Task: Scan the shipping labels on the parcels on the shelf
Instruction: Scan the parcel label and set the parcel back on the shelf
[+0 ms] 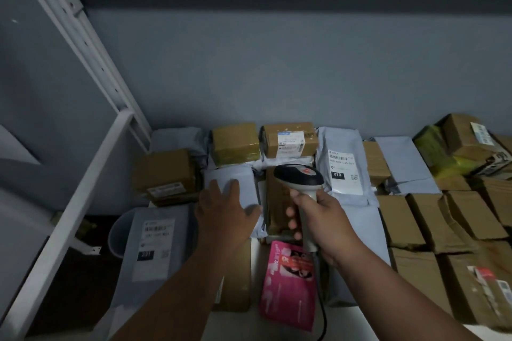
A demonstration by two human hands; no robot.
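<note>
Scanner in right hand (parcels beyond)

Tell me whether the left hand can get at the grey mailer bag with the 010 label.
Probably not directly: the left hand rests on a plain grey bag, and the right hand holding the scanner sits between it and the 010 mailer.

A single wide-angle camera sits on the person's head, facing forward and tipped down onto the shelf from close range, near enough that both forearms enter from 6 o'clock. The grey back wall fills the frame toward 12 o'clock, the white shelf upright slants away at 10 o'clock, and straight edges bow near the borders.
</note>
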